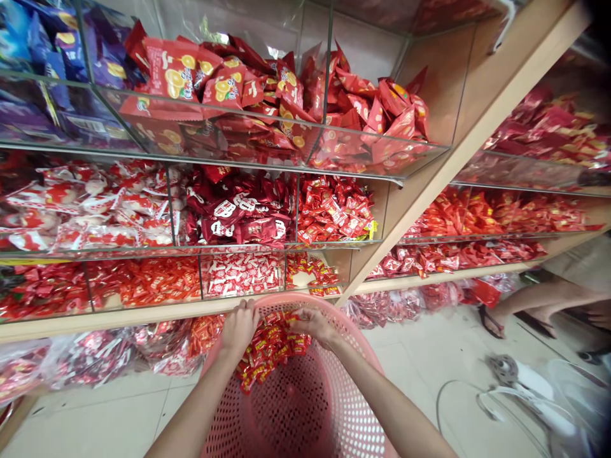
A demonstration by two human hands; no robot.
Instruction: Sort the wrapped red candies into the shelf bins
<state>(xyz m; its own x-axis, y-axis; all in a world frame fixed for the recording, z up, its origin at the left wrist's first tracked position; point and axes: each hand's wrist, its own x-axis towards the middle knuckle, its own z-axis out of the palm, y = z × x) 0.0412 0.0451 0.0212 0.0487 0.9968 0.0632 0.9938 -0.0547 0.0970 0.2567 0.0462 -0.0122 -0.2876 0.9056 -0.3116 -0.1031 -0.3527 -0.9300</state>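
Note:
A pink perforated plastic basket (356, 356) stands against the front of the lowest shelf. Small red-and-yellow wrapped candies (272, 346) lie heaped at its far side. My left hand (241, 327) is closed over the far left part of the basket's rim, beside the heap. Inside the basket, my right hand (312, 326) has its fingers curled against the right edge of these candies. Its fingertips partly hide what they grip. Just beyond the rim, similar wrapped candies (324, 277) lie in the lowest right compartment.
Glass-fronted shelves hold red orange-print packets (179, 73), dark red packets (238, 210) and white-and-red candies (245, 273). Bagged candies (90, 356) lie on the floor below. At the right are a person's sandalled feet (494, 321) and a white corded device (539, 385).

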